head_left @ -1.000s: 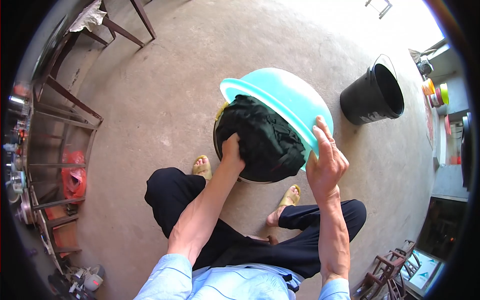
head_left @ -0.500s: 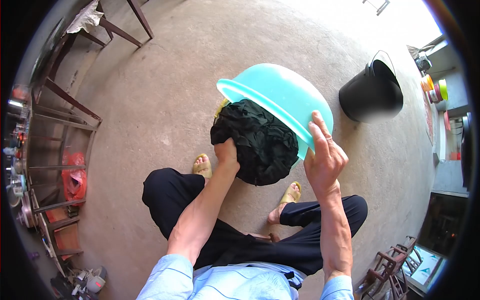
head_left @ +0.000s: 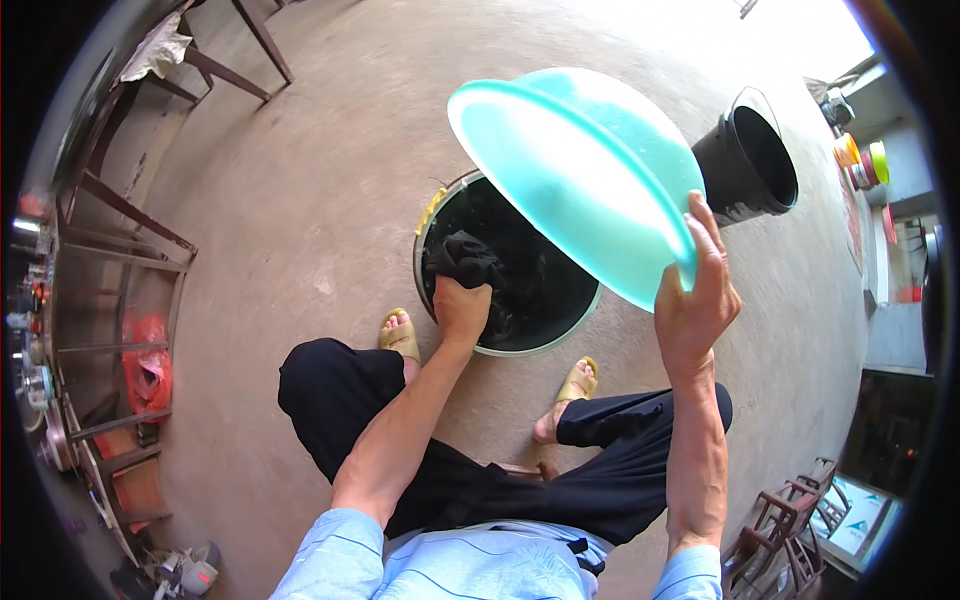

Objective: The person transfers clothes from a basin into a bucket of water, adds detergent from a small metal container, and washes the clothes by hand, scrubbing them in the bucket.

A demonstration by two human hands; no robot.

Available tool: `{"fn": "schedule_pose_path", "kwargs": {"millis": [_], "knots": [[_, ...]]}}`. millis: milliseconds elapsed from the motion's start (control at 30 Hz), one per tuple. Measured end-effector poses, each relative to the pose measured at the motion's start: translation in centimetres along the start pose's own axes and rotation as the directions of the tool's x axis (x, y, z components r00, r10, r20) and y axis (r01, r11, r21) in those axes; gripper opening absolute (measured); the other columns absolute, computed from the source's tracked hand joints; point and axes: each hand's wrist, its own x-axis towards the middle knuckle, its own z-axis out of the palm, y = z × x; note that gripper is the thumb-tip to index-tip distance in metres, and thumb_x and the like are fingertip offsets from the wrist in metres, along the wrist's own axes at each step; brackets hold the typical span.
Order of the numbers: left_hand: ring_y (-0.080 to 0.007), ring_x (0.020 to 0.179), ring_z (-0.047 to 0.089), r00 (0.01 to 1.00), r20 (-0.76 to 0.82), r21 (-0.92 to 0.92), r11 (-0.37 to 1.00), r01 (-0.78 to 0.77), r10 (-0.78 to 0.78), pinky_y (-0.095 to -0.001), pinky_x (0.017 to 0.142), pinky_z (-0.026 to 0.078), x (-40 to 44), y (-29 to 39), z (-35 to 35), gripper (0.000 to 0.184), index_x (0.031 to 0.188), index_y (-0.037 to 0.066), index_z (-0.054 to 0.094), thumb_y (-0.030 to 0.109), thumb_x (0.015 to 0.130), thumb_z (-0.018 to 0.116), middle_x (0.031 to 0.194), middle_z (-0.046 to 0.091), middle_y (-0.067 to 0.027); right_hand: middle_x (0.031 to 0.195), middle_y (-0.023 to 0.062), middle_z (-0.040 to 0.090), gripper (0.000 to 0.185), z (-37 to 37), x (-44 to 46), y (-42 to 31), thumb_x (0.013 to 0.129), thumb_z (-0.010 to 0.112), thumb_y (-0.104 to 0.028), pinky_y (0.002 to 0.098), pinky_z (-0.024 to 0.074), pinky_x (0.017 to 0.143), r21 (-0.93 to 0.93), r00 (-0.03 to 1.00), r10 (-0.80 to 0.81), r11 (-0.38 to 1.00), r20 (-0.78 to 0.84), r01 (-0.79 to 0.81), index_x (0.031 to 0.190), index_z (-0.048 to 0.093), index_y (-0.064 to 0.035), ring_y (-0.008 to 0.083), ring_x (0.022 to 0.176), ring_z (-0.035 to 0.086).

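Daylight at upper right bleaches the floor [head_left: 690,50]; glare whitens the turquoise basin [head_left: 570,190]; fisheye distortion bends the blackened edges.

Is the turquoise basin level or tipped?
Tipped: gripped at one edge by the right hand, the turquoise basin clearly slants.

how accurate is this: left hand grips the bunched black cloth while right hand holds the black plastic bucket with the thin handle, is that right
Not quite: the head view shows the right hand holding the round turquoise plastic basin by its rim; the black plastic bucket with the thin handle stands unheld beyond it. The left hand does grip the bunched black cloth.
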Motion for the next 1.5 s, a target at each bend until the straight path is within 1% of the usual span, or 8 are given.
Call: {"fn": "schedule_pose_path", "kwargs": {"millis": [333,467,600,800,1033,1267,1400,1500], "knots": [[-0.0439,0.132,0.042,0.89,0.448,0.435,0.89,-0.137,-0.082,-0.0444,0.111,0.036,-1.4,0.2,0.3,0.091,0.144,-0.005,0.031,0.035,0.074,0.073,0.141,0.042,-0.031,0.102,0.0083,0.067,0.041,-2.7,-2.4,7.1,0.08,0.054,0.003,0.0292,0.0527,0.084,0.219,0.712,0.702,0.7,-0.035,-0.679,0.12,0.059,-0.003,0.0167,0.09,0.066],[-0.0404,0.133,0.044,0.871,0.431,0.5,0.741,-0.448,0.235,-0.0426,0.112,0.035,-4.1,-0.8,1.4,0.084,0.145,-0.001,0.036,0.04,0.082,0.071,0.142,0.044,-0.0299,0.099,0.0081,0.064,0.039,-3.5,-3.8,9.7,0.077,0.053,0.002,0.0295,0.0507,0.084,0.312,0.646,0.761,0.629,-0.061,-0.712,0.116,0.06,0.0002,0.015,0.089,0.062],[-0.0339,0.107,0.063,0.443,0.881,0.184,0.742,-0.645,0.166,-0.0445,0.094,0.049,-6.3,2.8,1.3,0.071,0.135,0.006,0.051,0.043,0.079,0.075,0.115,0.066,-0.0166,0.1,0.0088,0.064,0.036,-5.5,-7.6,16.7,0.078,0.056,0.001,0.0289,0.0497,0.085,0.512,0.481,0.875,0.438,-0.055,-0.739,0.113,0.06,-0.0007,0.0158,0.089,0.062],[-0.0351,0.091,0.068,0.404,0.886,0.175,0.645,-0.744,0.226,-0.0476,0.074,0.056,-7.1,-1.9,3.5,0.066,0.14,0.019,0.046,0.005,0.08,0.067,0.105,0.068,-0.0145,0.095,0.0101,0.065,0.034,-7.8,-21.6,24.2,0.076,0.067,-0.012,0.0411,0.0552,0.047,0.279,-0.235,0.968,-0.251,0.091,-0.927,0.109,0.059,-0.0038,0.0221,0.067,0.065],[-0.0342,0.089,0.068,0.418,0.872,0.203,0.589,-0.783,0.255,-0.0463,0.074,0.056,-7.4,-0.9,4.5,0.061,0.136,0.018,0.052,0.001,0.078,0.061,0.102,0.069,-0.0136,0.099,0.0143,0.064,0.029,-4.3,-38.7,24.9,0.085,0.064,-0.007,0.0426,0.0599,0.063,0.489,-0.694,0.717,-0.631,0.071,-0.602,0.113,0.058,-0.002,0.0275,0.081,0.066],[-0.0357,0.088,0.067,0.433,0.858,0.188,0.615,-0.766,0.277,-0.0443,0.074,0.055,-7.8,-0.4,4.8,0.054,0.134,0.016,0.055,0.002,0.082,0.061,0.1,0.068,-0.0145,0.161,0.0093,0.019,0.075,-4.1,-39.5,22.8,0.093,0.068,-0.039,0.0528,0.0473,0.097,0.452,-0.297,0.625,-0.751,0.722,-0.483,0.151,0.03,-0.0104,0.036,0.134,0.042],[-0.0368,0.088,0.067,0.428,0.853,0.171,0.614,-0.77,0.299,-0.045,0.074,0.055,-8.0,0.0,5.3,0.056,0.134,0.016,0.054,0.0,0.081,0.059,0.1,0.068,-0.0152,0.139,0.022,0.053,0.068,-3.7,-50.8,20.4,0.085,0.071,-0.031,0.0383,0.0496,0.097,-0.079,-0.273,0.919,-0.262,0.282,-0.962,0.141,0.047,0.0012,0.029,0.121,0.057],[-0.0374,0.088,0.067,0.442,0.855,0.208,0.603,-0.77,0.27,-0.0454,0.075,0.055,-7.9,-0.3,5.0,0.06,0.134,0.016,0.055,-0.004,0.078,0.055,0.1,0.068,-0.0154,0.142,0.0302,0.046,0.099,-6.2,-51.0,14.2,0.073,0.081,-0.041,0.0455,0.0369,0.111,-0.23,-0.431,0.888,-0.391,0.161,-0.891,0.148,0.033,0.0017,0.0375,0.134,0.045]]}}
